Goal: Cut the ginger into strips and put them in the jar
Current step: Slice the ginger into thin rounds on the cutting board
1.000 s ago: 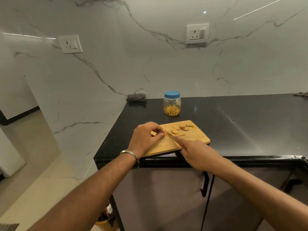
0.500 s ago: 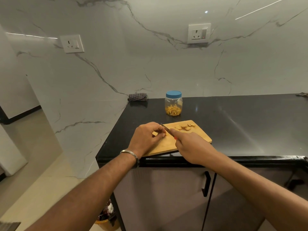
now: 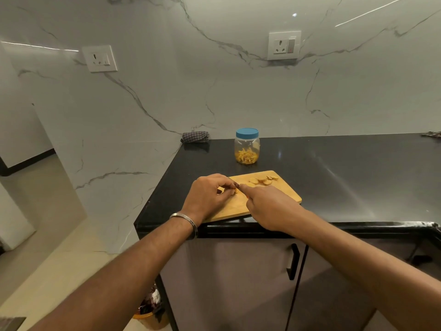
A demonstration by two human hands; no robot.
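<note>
A wooden cutting board (image 3: 281, 195) lies at the counter's front edge. Several round ginger slices (image 3: 261, 180) lie near its far end. My left hand (image 3: 210, 195) pinches a small ginger piece (image 3: 236, 191) on the board's left part. My right hand (image 3: 269, 207) grips a knife, forefinger stretched along its back; the blade is almost wholly hidden between the hands. Behind the board stands a clear jar (image 3: 247, 146) with a blue lid on, holding ginger strips at the bottom.
The black counter (image 3: 358, 177) runs right from the board, ending at a marble wall. A folded checked cloth (image 3: 195, 136) lies in the back left corner. Below are cabinet doors with a black handle (image 3: 294, 261). A bin (image 3: 150, 314) sits on the floor at left.
My right hand and the knife have moved left and forward, closing up against my left hand's fingertips. The blade, visible earlier, is now mostly covered.
</note>
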